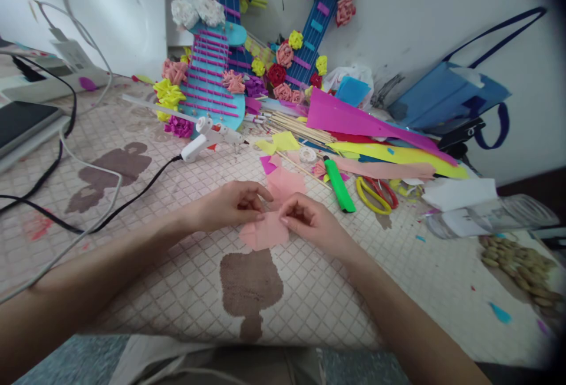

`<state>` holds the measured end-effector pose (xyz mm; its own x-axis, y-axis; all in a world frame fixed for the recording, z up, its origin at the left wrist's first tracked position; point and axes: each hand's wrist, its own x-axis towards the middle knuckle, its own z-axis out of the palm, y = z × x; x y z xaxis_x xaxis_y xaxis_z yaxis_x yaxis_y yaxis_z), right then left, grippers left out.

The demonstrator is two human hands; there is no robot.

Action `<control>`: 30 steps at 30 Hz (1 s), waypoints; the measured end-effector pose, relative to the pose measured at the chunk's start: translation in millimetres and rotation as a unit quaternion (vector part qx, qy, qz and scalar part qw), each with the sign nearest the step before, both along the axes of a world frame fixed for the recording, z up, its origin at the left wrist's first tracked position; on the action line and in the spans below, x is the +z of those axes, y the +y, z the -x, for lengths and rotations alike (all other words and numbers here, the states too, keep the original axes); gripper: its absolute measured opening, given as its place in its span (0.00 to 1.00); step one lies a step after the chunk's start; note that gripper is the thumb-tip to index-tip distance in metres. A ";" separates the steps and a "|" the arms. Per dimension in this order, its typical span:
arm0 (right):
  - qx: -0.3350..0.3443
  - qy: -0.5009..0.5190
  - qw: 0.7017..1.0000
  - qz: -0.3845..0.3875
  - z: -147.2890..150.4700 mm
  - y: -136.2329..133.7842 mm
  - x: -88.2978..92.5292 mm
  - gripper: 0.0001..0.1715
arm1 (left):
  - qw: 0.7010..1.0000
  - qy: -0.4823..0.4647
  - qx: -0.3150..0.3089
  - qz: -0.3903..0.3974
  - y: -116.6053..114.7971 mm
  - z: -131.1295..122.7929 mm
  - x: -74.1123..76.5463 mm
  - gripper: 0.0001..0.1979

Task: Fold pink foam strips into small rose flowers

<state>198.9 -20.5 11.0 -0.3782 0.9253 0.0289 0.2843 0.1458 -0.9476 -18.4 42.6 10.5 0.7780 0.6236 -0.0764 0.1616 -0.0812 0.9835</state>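
Between my hands is a small piece of pink crepe paper [265, 234], held just above the table. My left hand [236, 203] pinches its upper left edge between thumb and fingers. On the other side, my right hand [312, 220] is closed on the upper right edge, fingertips close to those of the left. More pink paper [289, 183] lies flat just beyond my fingers, with a magenta scrap [267, 164] beside it. The exact folds under my fingertips are hidden.
A white glue gun [207, 139] lies at left, its black cord trailing left. Right of my hands are a green box cutter [339, 184] and scissors [375, 196]. Behind are wooden sticks [296, 124], paper strips [367, 128] and flower-decorated paper guitars [212, 72]. Peanuts [517, 264] lie far right.
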 end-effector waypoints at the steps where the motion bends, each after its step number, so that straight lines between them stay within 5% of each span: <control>1: -0.004 -0.010 1.000 -0.009 -0.2 0.0 0.6 0.03 | 1.000 0.002 0.000 0.002 0.6 0.9 -0.2 0.16; 8: -0.062 -0.008 0.998 0.003 -8.5 2.9 -2.6 0.10 | 0.998 0.041 -0.046 -0.019 5.3 12.0 6.5 0.19; 14: -0.064 -0.046 0.996 -0.046 -7.7 -0.9 -5.6 0.14 | 0.995 0.023 0.045 -0.087 8.1 11.3 2.5 0.16; 20: -0.074 -0.121 0.977 -0.159 2.8 -6.6 -10.6 0.07 | 0.987 0.026 0.098 -0.121 8.1 7.0 0.4 0.15; 24: -0.107 -0.165 0.958 -0.209 8.9 -8.7 -11.1 0.05 | 0.942 0.070 0.163 -0.286 3.8 5.0 3.4 0.15; 27: -0.123 -0.173 0.952 -0.219 12.5 -10.9 -9.2 0.06 | 0.906 0.058 0.107 -0.405 -5.3 2.1 4.8 0.20; 30: -0.119 -0.180 0.951 -0.223 13.9 -13.7 -8.8 0.05 | 0.896 0.070 0.054 -0.436 -17.3 -2.6 3.0 0.18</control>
<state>185.0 -34.2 2.2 -0.2199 0.9119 0.3465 0.6542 0.4014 -0.6410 -15.8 25.4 13.5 0.7298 0.5650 0.3851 0.3315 -0.7849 0.5234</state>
